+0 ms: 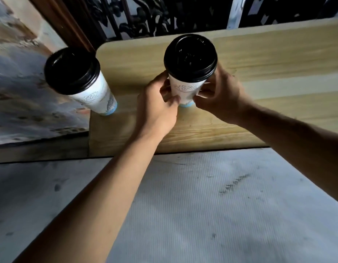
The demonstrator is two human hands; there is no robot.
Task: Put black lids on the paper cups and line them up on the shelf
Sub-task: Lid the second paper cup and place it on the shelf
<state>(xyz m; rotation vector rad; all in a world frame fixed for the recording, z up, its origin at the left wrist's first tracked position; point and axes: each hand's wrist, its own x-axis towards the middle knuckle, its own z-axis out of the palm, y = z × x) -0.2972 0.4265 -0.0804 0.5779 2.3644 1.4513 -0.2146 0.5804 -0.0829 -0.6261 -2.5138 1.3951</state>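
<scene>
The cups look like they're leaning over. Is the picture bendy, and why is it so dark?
Head view: the wide lens bends things, so the left cup seems to lean outward and the shelf edge curves. Head view: light is dim, the black lid shows faint glare, and the edges look smeary.

Left grip and right grip clasp lidded cup on wooden shelf; second lidded cup stands at shelf's left end.
</scene>
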